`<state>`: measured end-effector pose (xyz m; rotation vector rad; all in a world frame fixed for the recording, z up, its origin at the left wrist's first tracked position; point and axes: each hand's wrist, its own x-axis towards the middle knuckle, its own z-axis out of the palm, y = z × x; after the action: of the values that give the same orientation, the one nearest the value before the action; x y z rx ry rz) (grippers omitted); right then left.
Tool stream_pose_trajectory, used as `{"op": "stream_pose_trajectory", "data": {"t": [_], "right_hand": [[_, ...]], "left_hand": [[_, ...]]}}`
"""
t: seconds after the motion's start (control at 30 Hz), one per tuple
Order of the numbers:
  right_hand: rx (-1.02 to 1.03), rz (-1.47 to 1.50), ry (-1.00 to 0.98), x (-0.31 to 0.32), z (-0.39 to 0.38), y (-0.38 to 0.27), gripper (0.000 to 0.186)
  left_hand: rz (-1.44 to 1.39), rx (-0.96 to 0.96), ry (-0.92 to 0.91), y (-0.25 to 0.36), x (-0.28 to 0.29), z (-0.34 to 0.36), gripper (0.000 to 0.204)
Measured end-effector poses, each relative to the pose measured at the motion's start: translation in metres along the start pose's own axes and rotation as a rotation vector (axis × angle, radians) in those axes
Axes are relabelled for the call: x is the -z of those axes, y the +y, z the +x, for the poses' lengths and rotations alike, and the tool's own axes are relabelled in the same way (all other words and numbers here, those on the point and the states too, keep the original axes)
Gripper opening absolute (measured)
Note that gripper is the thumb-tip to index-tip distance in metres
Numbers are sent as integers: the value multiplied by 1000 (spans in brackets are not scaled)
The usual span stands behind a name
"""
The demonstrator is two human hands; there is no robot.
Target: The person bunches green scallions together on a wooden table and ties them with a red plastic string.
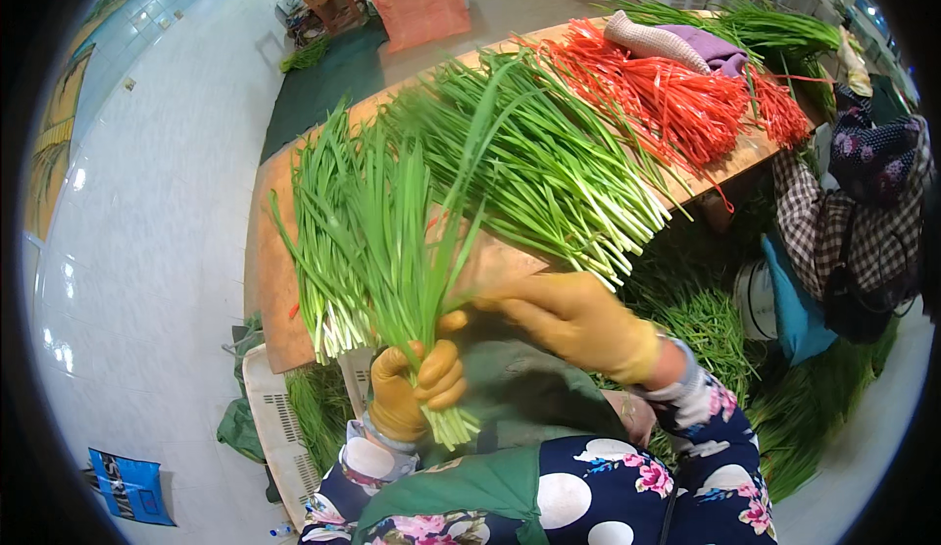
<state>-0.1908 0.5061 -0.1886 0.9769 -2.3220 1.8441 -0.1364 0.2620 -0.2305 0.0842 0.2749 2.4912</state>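
Note:
A bunch of long green garlic chives [397, 241] stands upright in my left hand [417, 388], which wears a yellow glove. Its fingers wrap the bunch low down, and the pale cut ends stick out beneath. My right hand [578, 324], gloved in yellow too, is just right of the bunch with its fingers drawn together. Motion blurs its fingertips, so what they pinch is hard to make out; a thin green leaf lies close to them. On the wooden table, a small pile of chives [319, 251] lies behind the bunch, and a larger pile [549, 163] lies right of it.
Red plastic ties [676, 104] lie at the table's [279, 295] far right, under a grey-and-purple cloth [676, 45]. Another person in a checked sleeve [799, 212] is at the right. Loose chives [706, 339] lie below the table; a white crate [279, 418] stands lower left.

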Motion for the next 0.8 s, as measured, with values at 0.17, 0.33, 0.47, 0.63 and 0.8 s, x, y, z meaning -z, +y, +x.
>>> {"op": "stream_pose_trajectory", "data": {"t": [0.17,0.33,0.47,0.63,0.8], "right_hand": [[-400,15,94,67,-55,-56,18],[-606,343,313,130,-147,-49,23],[-1068,-388,173,148,-216,72,27],[-1008,-1361,63,134,-219,104,40],[-208,-795,391,108,-102,14,36]], "left_hand": [[-65,-17,98,-3,0,2,72],[24,-20,28,-6,5,11,82],[2,-5,-34,-4,-6,18,81],[30,-162,-184,17,-49,8,85],[43,-437,-285,19,-62,27,75]]}}
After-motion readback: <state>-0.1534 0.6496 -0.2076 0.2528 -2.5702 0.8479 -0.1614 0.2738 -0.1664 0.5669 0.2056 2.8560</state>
